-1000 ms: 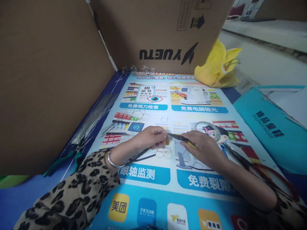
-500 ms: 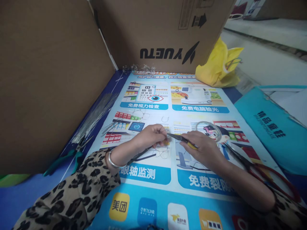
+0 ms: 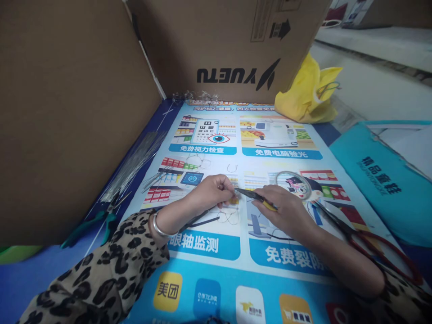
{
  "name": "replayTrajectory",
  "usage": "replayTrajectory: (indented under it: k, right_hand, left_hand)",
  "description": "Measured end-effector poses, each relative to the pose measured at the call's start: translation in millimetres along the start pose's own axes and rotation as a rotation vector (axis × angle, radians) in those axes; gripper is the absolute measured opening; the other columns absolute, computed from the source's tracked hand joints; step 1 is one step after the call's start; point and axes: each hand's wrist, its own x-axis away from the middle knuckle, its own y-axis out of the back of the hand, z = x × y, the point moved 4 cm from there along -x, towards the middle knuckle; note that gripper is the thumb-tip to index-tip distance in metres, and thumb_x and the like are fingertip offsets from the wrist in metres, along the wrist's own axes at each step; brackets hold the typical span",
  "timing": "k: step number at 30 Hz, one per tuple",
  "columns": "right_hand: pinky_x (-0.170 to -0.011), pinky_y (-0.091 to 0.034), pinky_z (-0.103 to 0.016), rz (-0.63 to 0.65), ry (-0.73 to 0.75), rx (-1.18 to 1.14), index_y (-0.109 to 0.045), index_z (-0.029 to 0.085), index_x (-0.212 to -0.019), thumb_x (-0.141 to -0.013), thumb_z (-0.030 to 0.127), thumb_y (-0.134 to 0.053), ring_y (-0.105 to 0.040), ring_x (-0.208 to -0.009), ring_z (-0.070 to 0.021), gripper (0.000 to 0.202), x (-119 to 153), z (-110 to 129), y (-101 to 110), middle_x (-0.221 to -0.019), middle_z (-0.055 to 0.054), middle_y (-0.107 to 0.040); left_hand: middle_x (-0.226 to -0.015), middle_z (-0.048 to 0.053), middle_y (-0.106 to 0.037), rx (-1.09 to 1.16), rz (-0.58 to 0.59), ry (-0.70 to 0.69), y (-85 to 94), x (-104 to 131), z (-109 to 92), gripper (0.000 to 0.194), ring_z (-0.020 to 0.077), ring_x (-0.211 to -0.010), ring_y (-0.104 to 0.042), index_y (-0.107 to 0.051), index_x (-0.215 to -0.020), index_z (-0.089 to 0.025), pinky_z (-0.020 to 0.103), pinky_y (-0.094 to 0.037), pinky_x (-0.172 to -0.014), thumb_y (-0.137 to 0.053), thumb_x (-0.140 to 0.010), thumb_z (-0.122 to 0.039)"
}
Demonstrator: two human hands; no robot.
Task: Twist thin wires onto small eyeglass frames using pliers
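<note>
The yellow-handled pliers are in your right hand, over the middle of the printed poster, with their dark jaws pointing left. Your right fingers are wrapped around the handles. The tips reach the fingertips of your left hand, where your thumb and forefinger are pressed together; whatever they pinch is too small to make out. A silver bracelet circles your left wrist.

Just on the near side of your left fingertips, thin wire loops lie on the poster. Beyond your right hand there's a pale ring lying flat, and the red-handled scissors lie to the right, partly behind your right forearm.

On your left, a bundle of thin wires lies on the blue surface beside the poster, with the green-handled pliers at its near end, their jaws apart. At the far edge, small wire pieces sit against the upright cardboard. A yellow bag stands at far right, and a turquoise bag lies nearer on that side.
</note>
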Motion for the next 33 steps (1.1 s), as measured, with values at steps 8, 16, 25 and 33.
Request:
replayTrajectory:
  k: [8,16,25,33]
  right_hand:
    - [-0.079,-0.048,-0.037,0.039,0.059,0.08,-0.062,0.016,-0.1,-0.084,0.028,-0.053,-0.059,-0.087,-0.0222,0.022,0.5,-1.9,-3.5,-0.093,-0.01,-0.066]
    - [-0.077,-0.043,-0.035,-0.008,0.134,0.243,-0.063,0.013,-0.096,-0.085,0.025,-0.053,-0.055,-0.083,-0.0221,0.02,-0.4,6.6,2.1,-0.088,-0.01,-0.064]
    - [-0.075,-0.042,-0.033,-0.025,0.161,0.292,-0.065,0.013,-0.094,-0.085,0.025,-0.054,-0.056,-0.082,-0.0214,0.019,0.5,8.8,2.7,-0.085,-0.01,-0.064]
    - [-0.075,-0.041,-0.033,0.031,0.119,0.297,-0.064,0.013,-0.095,-0.085,0.026,-0.052,-0.055,-0.083,-0.0221,0.02,0.4,7.4,0.6,-0.086,-0.01,-0.063]
  left_hand:
    - [-0.052,-0.006,-0.052,-0.039,-0.078,-0.081,2.2,-1.0,-4.9,0.014,0.0052,-0.043,-0.049,-0.047,-0.072,-0.017,0.017,-0.04,-0.042,-0.061,-0.07,-0.017]
    - [-0.055,-0.006,-0.052,-0.046,-0.091,-0.113,1.3,-1.5,-3.7,0.017,0.0061,-0.045,-0.052,-0.046,-0.074,-0.017,0.018,-0.042,-0.044,-0.062,-0.07,-0.019]
    - [-0.052,-0.006,-0.052,-0.052,-0.089,-0.107,-0.6,0.2,-5.0,0.014,0.0061,-0.044,-0.049,-0.045,-0.075,-0.017,0.018,-0.039,-0.045,-0.059,-0.073,-0.019]
    - [-0.054,-0.007,-0.051,-0.077,-0.107,-0.136,0.4,-2.6,-0.9,0.016,0.0069,-0.045,-0.05,-0.045,-0.076,-0.017,0.019,-0.039,-0.045,-0.06,-0.074,-0.022]
